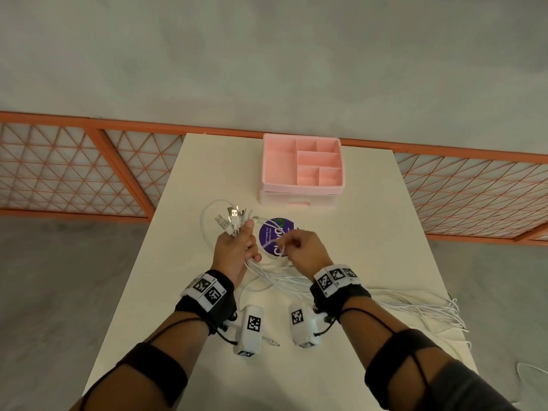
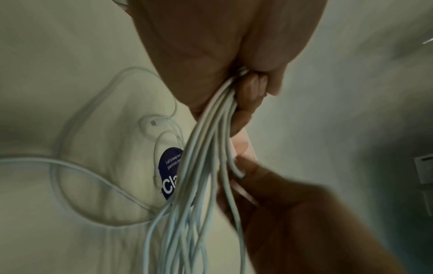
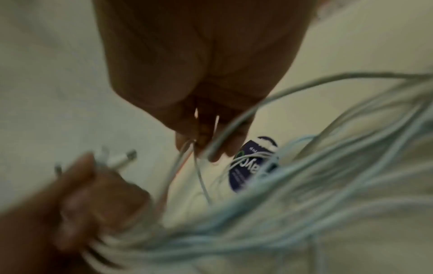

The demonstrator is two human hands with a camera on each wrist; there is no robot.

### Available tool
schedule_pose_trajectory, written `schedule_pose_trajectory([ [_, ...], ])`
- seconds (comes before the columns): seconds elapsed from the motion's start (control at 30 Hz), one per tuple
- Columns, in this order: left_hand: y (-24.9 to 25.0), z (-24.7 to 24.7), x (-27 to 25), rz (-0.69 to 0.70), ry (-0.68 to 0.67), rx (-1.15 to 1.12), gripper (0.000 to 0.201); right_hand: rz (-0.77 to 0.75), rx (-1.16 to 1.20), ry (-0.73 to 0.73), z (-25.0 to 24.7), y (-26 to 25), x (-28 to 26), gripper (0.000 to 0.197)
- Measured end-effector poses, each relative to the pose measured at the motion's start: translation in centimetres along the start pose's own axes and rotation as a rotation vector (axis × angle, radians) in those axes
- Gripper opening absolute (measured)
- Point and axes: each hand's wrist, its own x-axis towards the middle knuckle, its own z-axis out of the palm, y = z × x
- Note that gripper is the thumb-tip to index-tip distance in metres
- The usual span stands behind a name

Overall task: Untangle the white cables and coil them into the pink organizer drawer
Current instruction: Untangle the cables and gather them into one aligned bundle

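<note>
Gripping white cables bundle, left hand fisted; right hand pinches one strand btwn hands

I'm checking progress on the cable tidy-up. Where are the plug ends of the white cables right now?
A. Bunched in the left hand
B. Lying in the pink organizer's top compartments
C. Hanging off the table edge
A: the left hand grips the white cables, with their plug ends fanning out above its fingers.
</note>
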Motion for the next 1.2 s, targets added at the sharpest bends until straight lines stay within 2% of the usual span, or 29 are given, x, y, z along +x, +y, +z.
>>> schedule_pose_trajectory([
  [0.1,0.2,0.2,-0.3,0.035,-0.018,0.062,0.035,0.077,0.621,0.057,0.0,-2.2,-0.3,0.013],
  [0.17,0.4,0.4,-0.3,0.066,-0.01,0.05,0.029,0.104,0.748,0.041,-0.3,-3.2,-0.5,0.01],
  [0.3,0.8,1.0,0.0,0.122,-0.004,0.073,0.011,0.241,0.622,-0.119,-0.7,-3.4,-1.1,0.01],
  [0.37,0.8,1.2,-0.1,0.134,-0.029,0.112,0.018,0.179,0.469,-0.132,-1.0,-3.5,-1.2,0.022],
  [0.47,0.9,1.8,-0.4,0.172,-0.081,0.146,0.013,0.116,0.307,-0.169,-1.6,-4.6,-1.5,0.034],
  [0.53,0.9,1.8,-0.3,0.18,-0.12,0.157,0.024,0.095,0.282,-0.217,-2.2,-5.2,-1.7,0.035],
  [0.6,0.9,1.7,0.0,0.167,-0.166,0.182,0.031,0.032,0.369,-0.2,-3.0,-5.4,-1.9,0.033],
  [0.77,0.7,1.2,-0.2,0.117,-0.257,0.263,0.007,-0.087,0.712,-0.021,-5.4,-6.2,-1.4,0.034],
  [0.83,0.2,1.1,-0.4,0.097,-0.274,0.273,0.01,-0.09,0.854,0.047,-6.3,-6.5,-1.3,0.036],
  [0.9,0.1,1.2,-0.5,0.053,-0.239,0.158,0.009,-0.057,0.961,0.122,-6.7,-6.4,-1.3,0.039],
  [0.93,0.2,1.3,-0.5,0.027,-0.207,0.087,0.009,-0.027,0.95,0.159,-6.8,-6.1,-1.3,0.039],
  [1.0,0.4,1.4,-0.2,0.006,-0.134,0.021,0.012,0.071,0.761,0.217,-6.7,-4.7,-1.4,0.033],
  [1.07,0.3,1.2,0.1,0.034,-0.084,0.066,0.024,0.174,0.436,0.218,-6.6,-3.1,-1.2,0.02],
  [1.1,0.2,1.2,0.2,0.047,-0.071,0.111,0.028,0.2,0.24,0.191,-6.6,-2.3,-1.1,0.023],
  [1.13,0.0,1.1,0.1,0.057,-0.066,0.17,0.03,0.184,0.014,0.15,-6.5,-1.7,-1.0,0.032],
  [1.2,-0.3,1.2,0.0,0.07,-0.074,0.268,0.03,0.002,-0.363,0.06,-5.9,-1.6,-1.3,0.047],
])
